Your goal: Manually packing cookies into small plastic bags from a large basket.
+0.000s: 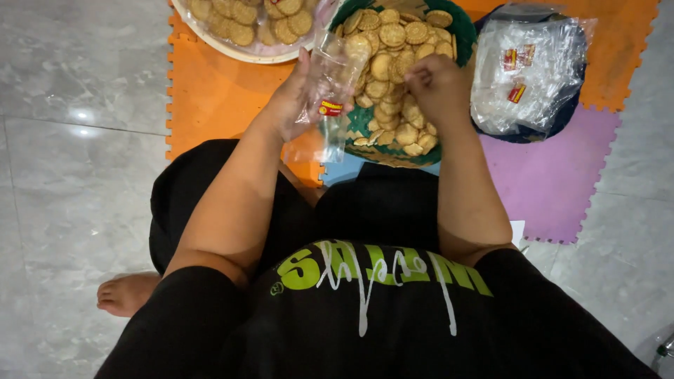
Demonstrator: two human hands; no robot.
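Observation:
My left hand (295, 98) holds a clear plastic bag (330, 91) with a small red label, upright and open at the top, beside a green woven basket (460, 28) heaped with round golden biscuits (393, 42). My right hand (439, 84) rests on the pile in the basket, fingers curled around biscuits. I sit on the floor in black clothes, the basket just past my knees.
A white tray (210, 35) of more biscuits lies at the far left. A dark tub (572, 112) full of empty clear bags (526, 70) stands at the right. Orange (210, 91) and purple (547, 182) foam mats cover the grey tile floor (70, 140).

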